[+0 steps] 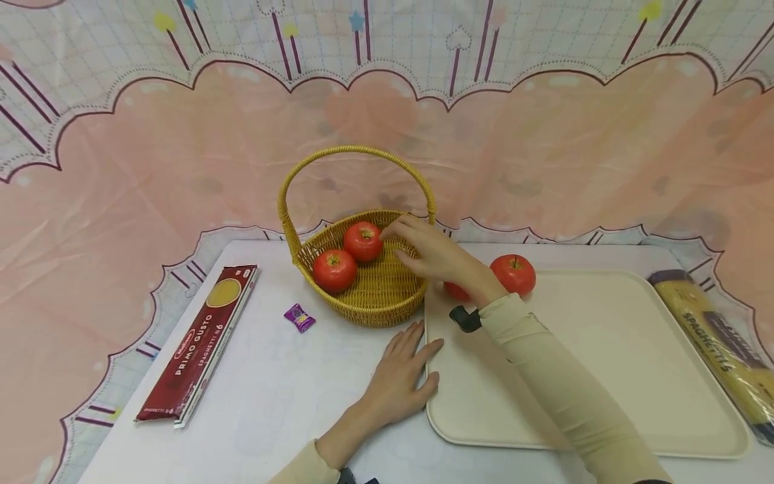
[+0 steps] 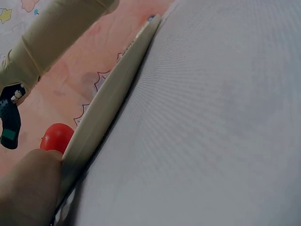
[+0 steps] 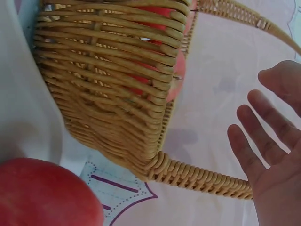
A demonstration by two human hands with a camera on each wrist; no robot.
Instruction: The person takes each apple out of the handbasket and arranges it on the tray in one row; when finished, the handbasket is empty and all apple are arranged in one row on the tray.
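Note:
A yellow wicker basket (image 1: 377, 286) with a tall arched handle stands at the back middle. Inside it, on the left and rear, lie two red apples (image 1: 334, 271). My right hand (image 1: 432, 254) hovers above the basket's right side, fingers spread and loosely bent, holding nothing. On the cream tray (image 1: 617, 363), near its back left corner, sits a red apple (image 1: 514, 275); another red apple (image 1: 456, 290) beside it is mostly hidden by my right wrist. My left hand (image 1: 396, 380) rests flat at the tray's left edge, fingers spread toward the basket.
A dark red spaghetti pack (image 1: 199, 343) lies on the left of the white table (image 1: 272, 396). In front of the basket is a small purple wrapped sweet (image 1: 299, 318). Another spaghetti bag (image 1: 716, 343) lies along the tray's right edge. A patterned pink cloth (image 1: 181, 154) hangs behind.

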